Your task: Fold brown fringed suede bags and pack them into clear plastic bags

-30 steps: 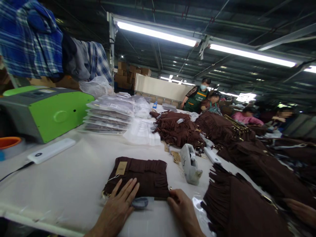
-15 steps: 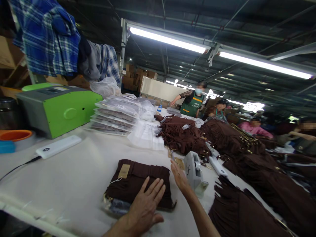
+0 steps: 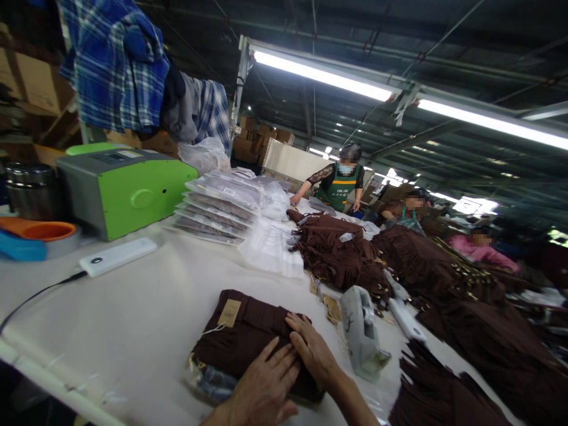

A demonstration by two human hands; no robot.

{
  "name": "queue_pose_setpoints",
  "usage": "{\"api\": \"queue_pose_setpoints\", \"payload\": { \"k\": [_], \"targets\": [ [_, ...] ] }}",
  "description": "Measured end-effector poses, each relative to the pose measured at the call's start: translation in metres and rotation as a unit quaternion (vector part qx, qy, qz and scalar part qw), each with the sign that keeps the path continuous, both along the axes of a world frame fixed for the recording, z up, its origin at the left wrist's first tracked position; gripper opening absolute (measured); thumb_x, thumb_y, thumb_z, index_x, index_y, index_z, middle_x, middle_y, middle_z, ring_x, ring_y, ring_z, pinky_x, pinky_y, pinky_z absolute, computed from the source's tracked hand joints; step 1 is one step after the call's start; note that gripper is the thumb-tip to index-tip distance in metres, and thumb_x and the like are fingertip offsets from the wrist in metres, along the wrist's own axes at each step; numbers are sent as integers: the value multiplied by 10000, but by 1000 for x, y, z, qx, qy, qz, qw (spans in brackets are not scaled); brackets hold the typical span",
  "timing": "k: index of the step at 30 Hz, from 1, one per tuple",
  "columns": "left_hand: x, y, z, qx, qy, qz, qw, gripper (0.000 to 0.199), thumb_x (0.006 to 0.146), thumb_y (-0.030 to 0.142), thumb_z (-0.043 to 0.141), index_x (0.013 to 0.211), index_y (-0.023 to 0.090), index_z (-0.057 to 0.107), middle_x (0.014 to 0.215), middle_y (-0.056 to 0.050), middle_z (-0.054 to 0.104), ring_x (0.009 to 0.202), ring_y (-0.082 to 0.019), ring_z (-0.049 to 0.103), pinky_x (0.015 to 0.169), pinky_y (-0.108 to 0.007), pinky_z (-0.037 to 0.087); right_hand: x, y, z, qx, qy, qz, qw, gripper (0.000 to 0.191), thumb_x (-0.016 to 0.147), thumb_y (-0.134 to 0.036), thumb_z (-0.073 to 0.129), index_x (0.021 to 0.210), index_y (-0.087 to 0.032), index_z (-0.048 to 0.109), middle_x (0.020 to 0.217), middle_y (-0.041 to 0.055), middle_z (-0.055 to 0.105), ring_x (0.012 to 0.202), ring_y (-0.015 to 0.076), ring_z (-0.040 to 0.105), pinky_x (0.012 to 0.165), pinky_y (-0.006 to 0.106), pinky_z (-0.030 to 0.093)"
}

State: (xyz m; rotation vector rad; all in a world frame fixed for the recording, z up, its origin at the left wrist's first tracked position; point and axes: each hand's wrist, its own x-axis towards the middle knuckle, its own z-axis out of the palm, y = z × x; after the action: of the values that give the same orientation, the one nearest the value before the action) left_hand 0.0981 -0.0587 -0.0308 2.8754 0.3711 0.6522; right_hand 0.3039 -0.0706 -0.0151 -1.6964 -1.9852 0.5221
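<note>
A folded dark brown bag (image 3: 252, 322) lies on the white table in front of me, a tan paper tag (image 3: 229, 312) on a white string near its far left corner. Clear plastic with gold metal parts shows at its near left end. My left hand (image 3: 268, 376) rests flat on the bag's near right part, fingers stretched out. Beside it, my right hand (image 3: 313, 349) also lies on the bag, fingers extended over its right end. Neither hand is closed round anything. Just right of the bag stands a grey tape dispenser (image 3: 361, 331).
Brown fringed bags (image 3: 337, 248) are heaped beyond and to the right. Plastic-packed pieces (image 3: 222, 204) are stacked behind white bags (image 3: 270, 251). At left are a green-grey machine (image 3: 137, 189), a white device (image 3: 119, 256) with a cable, and tape rolls (image 3: 53, 231). A co-worker (image 3: 337, 183) stands across the table.
My right hand has moved left from beside the tape dispenser onto the bag. My left hand stays flat on it. The view has shifted slightly left.
</note>
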Motion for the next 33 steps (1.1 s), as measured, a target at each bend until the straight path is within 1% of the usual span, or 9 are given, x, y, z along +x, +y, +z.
{"api": "queue_pose_setpoints", "payload": {
  "k": [5,9,12,20,23,25,27,30,33],
  "targets": [
    [-1,1,-1,5,3,-1,1000,570,917,461,517,1390,160,419,1418,-122,495,1326,-259,425,1140,-435,258,-4,22,6,41,27,-20,999,493,978,-477,343,1387,-233,471,1477,63,423,1393,205,328,1188,500,138],
    [0,2,0,14,-1,-3,1000,533,930,461,491,1358,146,451,1383,-118,532,1291,-262,466,1125,-422,304,-16,33,8,-18,-6,43,999,525,975,-499,349,1425,-237,414,1500,67,379,1414,216,280,1183,507,123],
    [0,3,1,22,-4,-9,1000,478,942,429,479,1324,141,483,1337,-111,573,1241,-255,514,1112,-412,335,-19,25,7,-39,-14,75,996,520,984,-492,324,1433,-241,398,1504,64,374,1415,211,277,1183,503,121],
    [0,-1,-4,-8,-59,3,998,492,887,374,606,1315,166,482,1299,-101,594,1247,-239,500,1114,-388,346,-24,-3,12,-41,57,76,995,486,988,-471,321,1404,-253,446,1489,58,405,1406,203,298,1183,504,131],
    [-2,-4,-3,-32,-91,4,995,320,882,323,615,1173,195,575,1164,-59,661,1139,-208,572,1050,-352,418,-26,-11,18,-41,83,71,993,475,979,-480,340,1372,-261,492,1462,56,445,1384,215,345,1180,514,129],
    [-6,-3,4,-45,-122,22,991,168,891,261,591,1047,206,616,1065,-36,686,1060,-181,606,986,-314,461,-22,-14,25,-34,110,43,992,474,966,-502,359,1325,-258,548,1411,60,510,1349,229,404,1171,509,169],
    [-9,5,15,-41,-138,60,988,160,897,216,563,1047,207,617,1102,-40,677,1100,-183,590,989,-321,454,-12,-12,31,-9,139,-23,990,498,946,-540,371,1263,-238,608,1339,72,582,1292,242,476,1146,483,258],
    [-8,26,27,-6,-95,117,989,377,892,248,580,1262,196,528,1350,-87,558,1291,-241,461,1082,-426,365,8,0,38,23,148,-133,980,561,917,-596,360,1188,-207,661,1268,91,634,1227,259,535,1100,450,342],
    [1,44,27,-3,-17,139,990,523,869,358,627,1337,180,478,1414,-123,499,1332,-281,418,1100,-496,316,20,15,38,9,134,-163,977,602,896,-618,359,1154,-180,680,1232,111,653,1194,275,557,1074,453,363]
  ]
}}
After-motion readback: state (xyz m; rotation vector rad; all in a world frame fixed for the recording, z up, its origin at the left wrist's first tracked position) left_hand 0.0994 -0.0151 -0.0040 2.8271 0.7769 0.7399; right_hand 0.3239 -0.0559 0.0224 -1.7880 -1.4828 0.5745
